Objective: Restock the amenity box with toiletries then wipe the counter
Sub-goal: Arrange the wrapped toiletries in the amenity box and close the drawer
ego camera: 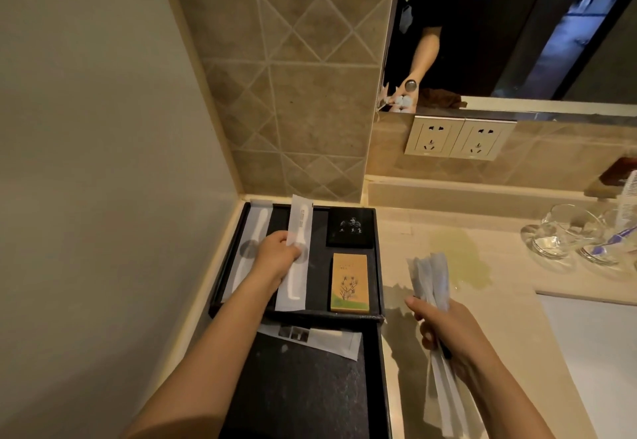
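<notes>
A black amenity box sits in the counter's left corner. Inside it, a wrapped white toothbrush packet lies along the left side, and my left hand grips a second toothbrush packet lying beside the first. A small black box and an orange soap box fill the right compartments. My right hand hovers over the counter to the right, closed on a bundle of several wrapped packets. The box's black lid lies in front, with one more packet on it.
A yellowish wet patch marks the beige counter. Two glass cups holding a purple toothbrush stand at the far right. Twin wall sockets sit under a mirror. The white basin edge lies at the right.
</notes>
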Tool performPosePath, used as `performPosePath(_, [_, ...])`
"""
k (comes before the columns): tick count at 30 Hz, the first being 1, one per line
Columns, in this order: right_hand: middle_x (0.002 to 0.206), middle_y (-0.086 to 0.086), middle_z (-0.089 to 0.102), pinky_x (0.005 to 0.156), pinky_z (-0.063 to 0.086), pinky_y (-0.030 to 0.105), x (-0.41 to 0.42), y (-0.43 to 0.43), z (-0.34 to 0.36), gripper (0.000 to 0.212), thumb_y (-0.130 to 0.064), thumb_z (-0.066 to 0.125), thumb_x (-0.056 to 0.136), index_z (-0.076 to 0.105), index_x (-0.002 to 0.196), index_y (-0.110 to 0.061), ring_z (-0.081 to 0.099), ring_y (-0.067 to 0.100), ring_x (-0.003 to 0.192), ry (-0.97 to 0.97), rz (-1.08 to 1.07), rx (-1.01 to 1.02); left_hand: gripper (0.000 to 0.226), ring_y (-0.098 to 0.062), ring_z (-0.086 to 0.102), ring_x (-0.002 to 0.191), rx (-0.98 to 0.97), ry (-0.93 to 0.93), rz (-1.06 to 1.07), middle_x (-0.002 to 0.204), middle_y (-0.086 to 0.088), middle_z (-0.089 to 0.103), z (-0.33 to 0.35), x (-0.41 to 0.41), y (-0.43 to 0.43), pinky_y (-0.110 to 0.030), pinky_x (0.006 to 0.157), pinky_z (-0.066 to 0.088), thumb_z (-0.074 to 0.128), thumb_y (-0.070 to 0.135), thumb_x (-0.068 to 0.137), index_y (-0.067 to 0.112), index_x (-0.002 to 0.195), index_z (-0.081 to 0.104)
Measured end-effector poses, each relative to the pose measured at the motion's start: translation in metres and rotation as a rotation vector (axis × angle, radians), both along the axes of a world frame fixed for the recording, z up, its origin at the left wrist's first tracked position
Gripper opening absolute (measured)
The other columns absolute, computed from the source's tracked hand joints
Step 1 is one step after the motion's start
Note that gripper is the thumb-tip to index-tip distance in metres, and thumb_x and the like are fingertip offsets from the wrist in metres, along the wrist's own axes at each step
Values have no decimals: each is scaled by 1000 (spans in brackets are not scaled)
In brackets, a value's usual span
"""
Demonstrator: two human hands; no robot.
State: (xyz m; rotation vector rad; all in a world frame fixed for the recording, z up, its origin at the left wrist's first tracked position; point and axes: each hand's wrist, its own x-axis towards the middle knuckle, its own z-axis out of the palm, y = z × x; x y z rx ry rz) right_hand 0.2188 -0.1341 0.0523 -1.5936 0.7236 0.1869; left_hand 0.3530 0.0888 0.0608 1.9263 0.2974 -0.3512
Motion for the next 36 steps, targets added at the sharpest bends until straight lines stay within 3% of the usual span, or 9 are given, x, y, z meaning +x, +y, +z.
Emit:
performPosePath(3, [39, 2, 45, 45, 34, 26, -10, -3, -5, 30, -26, 68, 83, 56, 70, -2, 40, 16, 37, 1, -14, 0, 30, -13, 50, 86, 131, -89, -44, 104, -6, 59, -6, -5, 0, -18, 60, 37, 56, 7, 87, 8, 117, 56])
performPosePath(6, [40, 4, 44, 45, 35, 26, -15, -2, -7, 32, -28, 68, 82, 55, 69, -2, 39, 17, 38, 7, -20, 6, 35, -16, 52, 91, 264, -163, -84, 112, -10, 62, -11, -8, 1, -25, 73, 41, 58, 13, 87, 8, 122, 54])
performPosePath(10, [42, 5, 44, 44, 35, 25, -18, 2, -10, 31, -26, 68, 82, 55, 69, -2, 39, 17, 39, 16, -22, 20, 60, -27, 35, 128, 529, -279, -131, 140, -13, 41, -21, -12, 3, -35, 101, 34, 54, 23, 90, 13, 144, 31])
performPosePath(13, [42, 5, 45, 45, 36, 26, -17, 3, -11, 29, -25, 68, 82, 55, 71, -1, 39, 17, 39, 19, -28, 17, 53, -23, 26, 133, 669, -449, -249, 147, -5, 33, -26, -19, 1, -34, 106, 27, 48, 21, 93, 18, 144, 32])
performPosePath(17, [45, 6, 45, 47, 36, 28, -16, 5, -12, 30, -26, 68, 82, 56, 71, -1, 40, 17, 41, 7, -31, 7, 46, -21, 26, 135, 762, -472, -411, 153, 1, 29, -36, -20, 2, -34, 108, 23, 40, 21, 97, 18, 142, 36])
performPosePath(24, [54, 10, 47, 47, 36, 28, -15, 8, -16, 26, -23, 70, 81, 55, 73, -2, 40, 16, 42, 2, -34, 58, 47, -18, 28, 135, 791, -522, -453, 154, 1, 29, -41, -14, 8, -31, 106, 24, 38, 21, 98, 17, 144, 34])
performPosePath(30, [46, 7, 50, 50, 40, 30, -15, 8, -13, 28, -24, 68, 83, 55, 69, -3, 44, 17, 42, -32, -37, 160, 45, -20, 28, 134, 806, -503, -459, 152, 2, 32, -39, -11, 8, -35, 106, 25, 38, 25, 97, 20, 142, 37])
performPosePath(33, [46, 6, 50, 54, 42, 31, -16, 4, -6, 27, -24, 67, 84, 55, 70, -4, 45, 18, 45, -34, -50, 240, 42, -20, 32, 130, 679, -519, -340, 144, -1, 45, -25, -15, 3, -35, 105, 27, 41, 22, 96, 18, 138, 44])
performPosePath(36, [54, 8, 53, 58, 42, 34, -15, -1, 6, 22, -24, 64, 85, 56, 80, -4, 48, 19, 49, -70, -53, 329, 36, -18, 42, 124, 368, -469, -113, 132, -2, 55, 4, -34, -11, -29, 100, 35, 46, 18, 94, 18, 130, 52])
